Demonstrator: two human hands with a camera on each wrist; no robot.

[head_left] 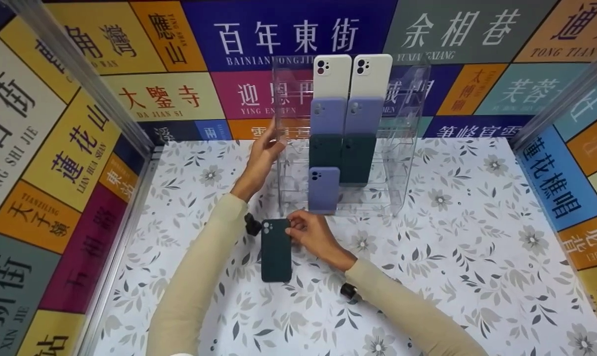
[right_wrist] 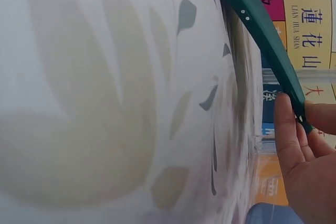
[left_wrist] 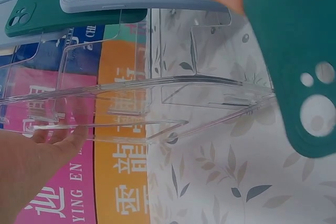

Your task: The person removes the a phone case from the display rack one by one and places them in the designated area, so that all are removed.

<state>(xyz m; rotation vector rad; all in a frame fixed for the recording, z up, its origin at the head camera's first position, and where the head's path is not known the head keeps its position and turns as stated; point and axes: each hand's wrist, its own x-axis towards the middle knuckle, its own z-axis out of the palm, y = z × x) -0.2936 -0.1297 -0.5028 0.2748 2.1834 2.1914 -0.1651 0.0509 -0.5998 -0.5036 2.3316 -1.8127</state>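
A dark green phone case (head_left: pixel 276 252) with camera cutouts is pinched at its upper right corner by my right hand (head_left: pixel 316 237). The right wrist view shows thumb and fingers on either side of the case (right_wrist: pixel 265 40). My left hand (head_left: pixel 261 160) grips the left side panel of a clear tiered display stand (head_left: pixel 402 163); its fingers are partly seen through the plastic in the left wrist view. On the stand are two white cases (head_left: pixel 333 81), two purple cases (head_left: pixel 363 116) behind two dark green ones (head_left: pixel 358 158), and one purple case (head_left: pixel 323 190) on the lowest tier at left.
Beneath everything lies a white floral tabletop (head_left: pixel 466 277). Behind the stand rises a back wall (head_left: pixel 170 96) of coloured panels with Chinese lettering, with similar walls left and right. Metal posts (head_left: pixel 140 143) mark the corners. A dark wrist device (head_left: pixel 349 290) sits at the right sleeve.
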